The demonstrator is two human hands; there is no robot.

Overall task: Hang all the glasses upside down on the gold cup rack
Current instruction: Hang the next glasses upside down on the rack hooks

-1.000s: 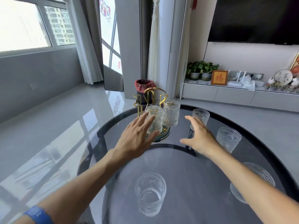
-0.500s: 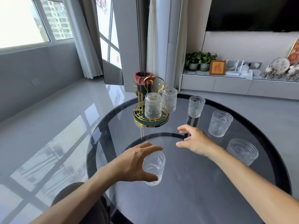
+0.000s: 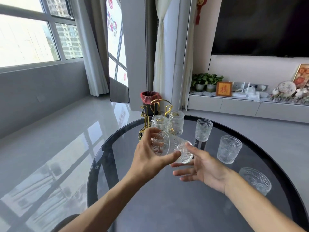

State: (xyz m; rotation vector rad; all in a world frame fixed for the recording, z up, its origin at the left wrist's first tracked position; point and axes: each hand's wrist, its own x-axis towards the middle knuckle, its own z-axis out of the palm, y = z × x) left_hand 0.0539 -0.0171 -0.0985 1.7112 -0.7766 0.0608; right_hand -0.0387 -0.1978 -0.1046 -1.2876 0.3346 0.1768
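Glasses are partly hung: on the gold cup rack (image 3: 156,114) at frame centre we count 2 hung glasses (image 3: 168,123) upside down, while 3 upright glasses (image 3: 229,149) wait on the desk (image 3: 167,206) toward the right. So we judge 4 left, counting the tilted glass (image 3: 172,148) held mid-frame, clear and ribbed. Our left hand (image 3: 147,156) has its grip closed around it; our right hand (image 3: 202,168) is spread beneath its base, fingers touching.
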